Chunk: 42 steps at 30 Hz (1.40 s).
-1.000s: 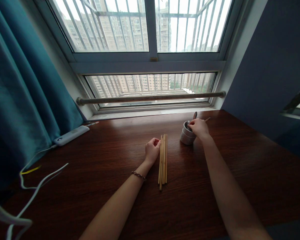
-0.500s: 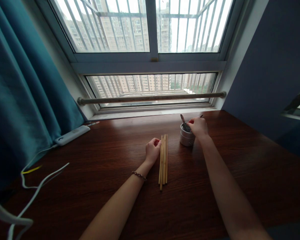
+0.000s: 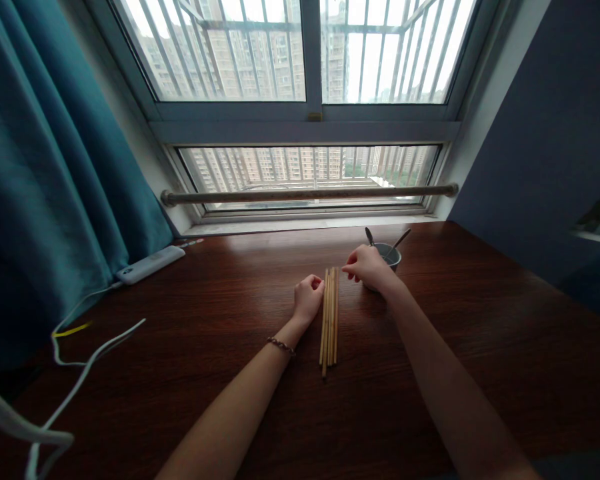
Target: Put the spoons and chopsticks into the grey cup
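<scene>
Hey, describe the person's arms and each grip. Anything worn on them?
The left forearm and right forearm are bare, with no sleeves in view. A thin, dark brownish bracelet, beaded or braided, too small to tell, circles the left one at the wrist; the right shows none. The left grip and right grip are ungloved hands.

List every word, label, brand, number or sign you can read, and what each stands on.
No text can be read.
White oblong plastic device with a cord: dark spot at its left end, too small to read.
Round grey cup: partly hidden by the right hand, no lettering legible.
Straight pale wooden sticks: none visible.
</scene>
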{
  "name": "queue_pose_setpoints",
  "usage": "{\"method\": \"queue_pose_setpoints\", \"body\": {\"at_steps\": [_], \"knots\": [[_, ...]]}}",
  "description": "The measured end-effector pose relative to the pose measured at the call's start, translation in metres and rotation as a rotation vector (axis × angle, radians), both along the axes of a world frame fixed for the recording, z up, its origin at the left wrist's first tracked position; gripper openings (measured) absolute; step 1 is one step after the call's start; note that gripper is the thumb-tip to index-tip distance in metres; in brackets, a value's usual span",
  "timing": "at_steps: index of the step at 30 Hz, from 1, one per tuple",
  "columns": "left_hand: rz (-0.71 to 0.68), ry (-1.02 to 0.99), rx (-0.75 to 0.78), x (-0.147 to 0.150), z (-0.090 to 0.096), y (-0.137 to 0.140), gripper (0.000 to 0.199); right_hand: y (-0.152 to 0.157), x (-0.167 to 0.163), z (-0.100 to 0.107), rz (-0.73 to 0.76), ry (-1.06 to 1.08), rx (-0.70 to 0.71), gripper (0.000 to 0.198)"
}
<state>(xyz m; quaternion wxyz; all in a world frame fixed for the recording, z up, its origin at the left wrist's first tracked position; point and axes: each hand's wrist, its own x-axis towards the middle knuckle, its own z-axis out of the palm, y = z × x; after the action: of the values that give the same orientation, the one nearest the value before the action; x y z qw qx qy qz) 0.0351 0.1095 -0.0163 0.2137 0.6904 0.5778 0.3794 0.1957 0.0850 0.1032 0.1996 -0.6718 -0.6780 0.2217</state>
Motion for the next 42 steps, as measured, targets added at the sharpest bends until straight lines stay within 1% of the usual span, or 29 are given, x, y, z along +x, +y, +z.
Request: {"method": "queue_pose_setpoints", "body": {"at_steps": [1, 2, 4, 6, 8, 12, 15, 19, 22, 26, 31, 33, 38, 42], "knots": [[-0.005, 0.018, -0.021, -0.001, 0.001, 0.002, 0.015, 0.003, -0.007, -0.009, 0.008, -0.048, -0.113, 0.01], [-0.015, 0.034, -0.045, -0.002, 0.002, 0.004, 0.014, 0.006, -0.012, -0.018, 0.011, -0.07, -0.176, 0.009], [-0.052, 0.075, -0.11, -0.004, 0.006, 0.008, 0.012, 0.011, -0.02, -0.035, 0.007, -0.092, -0.248, 0.009], [-0.102, 0.117, -0.189, -0.008, 0.01, 0.013, 0.011, 0.016, -0.023, -0.048, 0.0, -0.102, -0.279, 0.013], [-0.155, 0.157, -0.269, -0.011, 0.013, 0.017, 0.012, 0.02, -0.024, -0.057, -0.008, -0.116, -0.299, 0.017], [-0.242, 0.215, -0.382, -0.016, 0.017, 0.018, 0.014, 0.024, -0.025, -0.066, -0.012, -0.128, -0.318, 0.023], [-0.26, 0.249, -0.41, -0.015, 0.018, 0.017, 0.016, 0.025, -0.026, -0.069, -0.01, -0.116, -0.327, 0.025], [-0.245, 0.302, -0.424, -0.013, 0.017, 0.016, 0.022, 0.024, -0.026, -0.07, -0.014, -0.096, -0.333, 0.027], [-0.235, 0.349, -0.425, -0.014, 0.019, 0.016, 0.026, 0.022, -0.026, -0.068, -0.007, -0.082, -0.335, 0.022], [-0.216, 0.421, -0.395, -0.015, 0.024, 0.012, 0.025, 0.018, -0.028, -0.065, 0.003, -0.086, -0.326, 0.017], [-0.188, 0.501, -0.372, -0.013, 0.031, 0.006, 0.031, 0.015, -0.032, -0.062, 0.017, -0.094, -0.348, 0.025], [-0.181, 0.52, -0.37, -0.012, 0.033, 0.005, 0.03, 0.014, -0.032, -0.061, 0.022, -0.1, -0.358, 0.027], [-0.152, 0.554, -0.355, -0.01, 0.038, 0.001, 0.025, 0.012, -0.034, -0.057, 0.036, -0.122, -0.362, 0.022], [-0.137, 0.544, -0.337, -0.01, 0.045, -0.004, 0.026, 0.01, -0.035, -0.055, 0.034, -0.157, -0.34, 0.025]]}}
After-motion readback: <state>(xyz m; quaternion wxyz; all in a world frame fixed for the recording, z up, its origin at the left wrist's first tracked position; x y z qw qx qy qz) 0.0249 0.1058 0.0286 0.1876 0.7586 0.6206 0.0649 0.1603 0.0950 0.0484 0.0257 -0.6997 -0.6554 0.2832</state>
